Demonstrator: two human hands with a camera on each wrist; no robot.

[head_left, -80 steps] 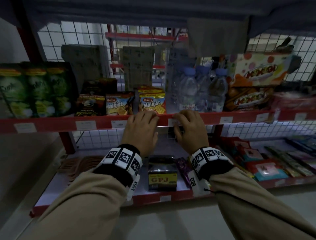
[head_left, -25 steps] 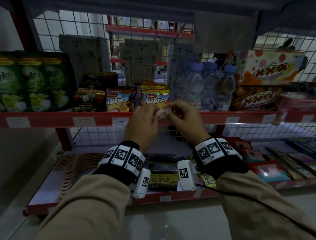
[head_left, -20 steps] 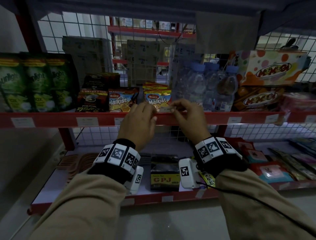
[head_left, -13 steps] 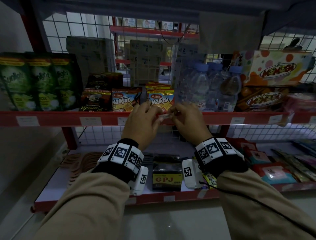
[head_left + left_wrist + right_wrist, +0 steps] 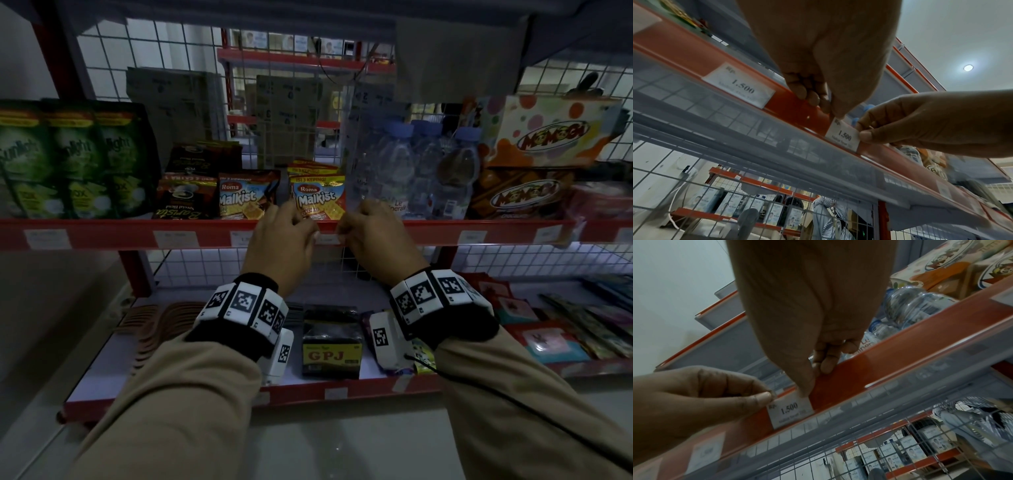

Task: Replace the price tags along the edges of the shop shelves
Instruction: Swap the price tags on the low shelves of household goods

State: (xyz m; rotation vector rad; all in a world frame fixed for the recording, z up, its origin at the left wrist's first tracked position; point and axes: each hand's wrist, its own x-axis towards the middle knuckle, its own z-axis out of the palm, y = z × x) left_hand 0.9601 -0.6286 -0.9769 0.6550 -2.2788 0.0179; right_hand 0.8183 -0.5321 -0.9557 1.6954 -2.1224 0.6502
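A white price tag [image 5: 327, 239] printed "1.500" lies flat against the red shelf edge [image 5: 428, 236], below the Malkist packs. My left hand [image 5: 310, 233] pinches its upper left corner; the thumb [image 5: 836, 112] is on the tag [image 5: 842, 134] and the fingers [image 5: 812, 97] curl over the rail top. My right hand [image 5: 344, 233] pinches the tag's right end. Its thumb [image 5: 805, 389] is on the tag [image 5: 791, 412], and its fingers [image 5: 828, 365] hook over the rail. The left thumb [image 5: 762, 398] shows at the tag's other corner.
Other white tags [image 5: 175, 238] sit along the same rail, one reading 1.500 [image 5: 740, 86] just left of my hands. Malkist packs [image 5: 317, 198], water bottles [image 5: 421, 171], Sunlight pouches [image 5: 68, 161] and Momogi boxes [image 5: 548, 137] stand above. A lower shelf [image 5: 342, 390] holds a GPJ box [image 5: 330, 353].
A second ago both hands held the tag in the air just above the rail. They have since come down, and the tag now lies against the red shelf edge.
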